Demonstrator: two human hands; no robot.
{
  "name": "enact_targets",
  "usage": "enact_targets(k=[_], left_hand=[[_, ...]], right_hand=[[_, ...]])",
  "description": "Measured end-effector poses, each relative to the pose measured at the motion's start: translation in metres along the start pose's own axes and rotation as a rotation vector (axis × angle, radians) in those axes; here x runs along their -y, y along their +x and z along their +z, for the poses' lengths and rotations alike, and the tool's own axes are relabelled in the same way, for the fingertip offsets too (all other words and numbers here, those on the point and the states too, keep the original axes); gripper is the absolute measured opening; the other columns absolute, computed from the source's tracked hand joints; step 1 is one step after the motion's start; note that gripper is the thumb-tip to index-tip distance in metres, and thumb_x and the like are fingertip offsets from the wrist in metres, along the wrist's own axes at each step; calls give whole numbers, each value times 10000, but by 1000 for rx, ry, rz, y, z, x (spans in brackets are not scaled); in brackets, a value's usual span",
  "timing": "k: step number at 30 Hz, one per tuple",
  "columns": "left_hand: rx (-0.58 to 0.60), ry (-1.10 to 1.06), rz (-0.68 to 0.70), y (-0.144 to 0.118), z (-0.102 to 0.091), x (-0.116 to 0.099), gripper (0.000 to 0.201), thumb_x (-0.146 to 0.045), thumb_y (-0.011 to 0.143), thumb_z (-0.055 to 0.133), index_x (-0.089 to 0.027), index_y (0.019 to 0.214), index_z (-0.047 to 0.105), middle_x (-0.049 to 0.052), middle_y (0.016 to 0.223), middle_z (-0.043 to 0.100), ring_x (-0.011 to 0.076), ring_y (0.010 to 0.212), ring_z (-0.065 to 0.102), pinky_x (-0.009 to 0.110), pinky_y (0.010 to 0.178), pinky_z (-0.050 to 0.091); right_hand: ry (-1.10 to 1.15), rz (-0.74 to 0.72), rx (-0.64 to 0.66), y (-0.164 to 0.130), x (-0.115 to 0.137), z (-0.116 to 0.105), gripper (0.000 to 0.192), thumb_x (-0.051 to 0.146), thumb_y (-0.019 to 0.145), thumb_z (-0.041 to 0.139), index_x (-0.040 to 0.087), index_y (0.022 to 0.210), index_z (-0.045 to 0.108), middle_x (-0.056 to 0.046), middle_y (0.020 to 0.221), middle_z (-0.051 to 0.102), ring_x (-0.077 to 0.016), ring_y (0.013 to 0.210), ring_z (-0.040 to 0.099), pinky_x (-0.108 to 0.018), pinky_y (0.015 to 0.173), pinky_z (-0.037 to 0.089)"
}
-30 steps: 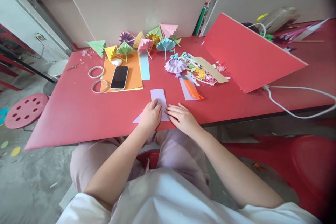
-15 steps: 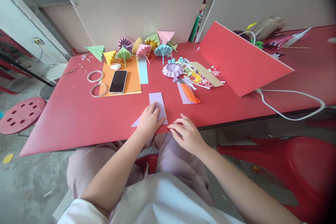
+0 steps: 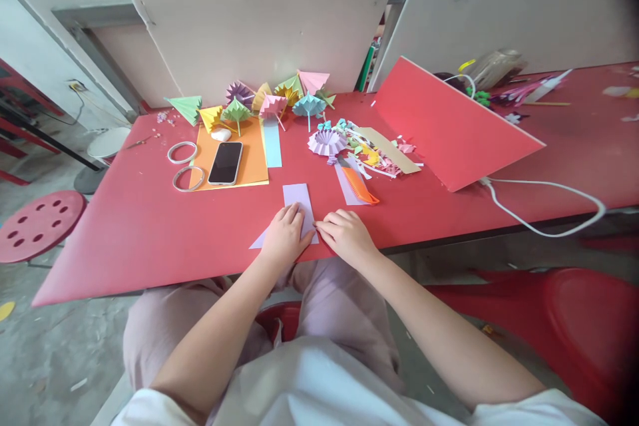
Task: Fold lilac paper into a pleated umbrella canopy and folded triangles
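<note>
A folded sheet of purple paper point(image 3: 298, 194) lies near the table's front edge, with a pointed corner sticking out to the left. Across it rests my left hand point(image 3: 283, 234), flat and pressing down, its fingers stretched forward. My right hand point(image 3: 345, 233) is at the sheet's right edge, with thumb and forefinger pinched together there and the other fingers curled. The fingertips appear to grip the paper's edge, though the contact is small. Farther right, an orange cutter point(image 3: 358, 185) lies on a purple strip point(image 3: 348, 192).
Folded paper umbrellas point(image 3: 237, 110) line the back. A phone point(image 3: 225, 163) sits on orange paper point(image 3: 257, 173), beside two white rings point(image 3: 188, 178). Paper scraps point(image 3: 372, 158) lie near a tilted red board point(image 3: 456, 126) with a white cable point(image 3: 549, 231). Red stools point(image 3: 42, 223) flank the table.
My right hand has moved left to the paper's right edge, and its fingers have closed together. My left hand stays on the sheet. The view has shifted slightly.
</note>
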State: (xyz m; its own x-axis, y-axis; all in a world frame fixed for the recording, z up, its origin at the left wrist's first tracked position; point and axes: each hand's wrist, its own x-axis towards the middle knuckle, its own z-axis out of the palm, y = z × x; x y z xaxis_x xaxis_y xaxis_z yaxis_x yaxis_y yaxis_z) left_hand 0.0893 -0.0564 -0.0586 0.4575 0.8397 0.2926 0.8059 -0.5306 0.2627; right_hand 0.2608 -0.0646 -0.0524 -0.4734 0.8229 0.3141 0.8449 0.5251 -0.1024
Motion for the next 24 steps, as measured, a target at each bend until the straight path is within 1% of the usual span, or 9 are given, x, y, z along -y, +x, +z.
enact_targets(k=[3,5,11,14,18,24], left_hand=[[10,6,3,0,-1,0,391,-329,815,570,-95,1126,536,190,1238,552,285,1179,496,426,998,398],[17,6,2,0,-1,-1,403,-332,818,568,-84,1134,532,199,1247,544,287,1185,491,427,1004,392],[23,19,-8,0,-1,-2,393,-335,828,554,-81,1128,535,200,1242,550,283,1183,494,426,1010,386],[24,36,-3,0,-2,-3,398,-342,828,557,-74,1123,538,201,1234,555,281,1175,501,415,1010,388],[18,53,-5,0,-1,-2,405,-345,830,554,-69,1126,536,200,1238,553,283,1171,503,411,1002,395],[16,45,1,-1,1,0,396,-342,837,543,-84,1138,523,197,1244,547,279,1184,492,421,1004,391]], right_hand=[[-37,12,79,14,-4,0,259,200,891,458,210,876,716,-46,749,668,-180,759,531,-305,691,345],[-37,36,118,25,-8,0,263,209,895,452,213,909,715,-49,764,673,-185,773,534,-305,697,342],[4,138,176,53,-19,5,290,260,910,427,225,1032,687,-48,860,687,-196,824,541,-310,722,343],[23,168,175,65,-23,6,294,262,908,427,219,1039,686,-57,883,689,-198,838,545,-308,731,346],[39,187,157,78,-28,10,276,251,898,445,226,994,702,-53,869,691,-196,820,554,-304,716,354],[71,210,100,89,-36,19,247,235,881,478,236,962,712,-48,855,696,-193,791,571,-299,689,374]])
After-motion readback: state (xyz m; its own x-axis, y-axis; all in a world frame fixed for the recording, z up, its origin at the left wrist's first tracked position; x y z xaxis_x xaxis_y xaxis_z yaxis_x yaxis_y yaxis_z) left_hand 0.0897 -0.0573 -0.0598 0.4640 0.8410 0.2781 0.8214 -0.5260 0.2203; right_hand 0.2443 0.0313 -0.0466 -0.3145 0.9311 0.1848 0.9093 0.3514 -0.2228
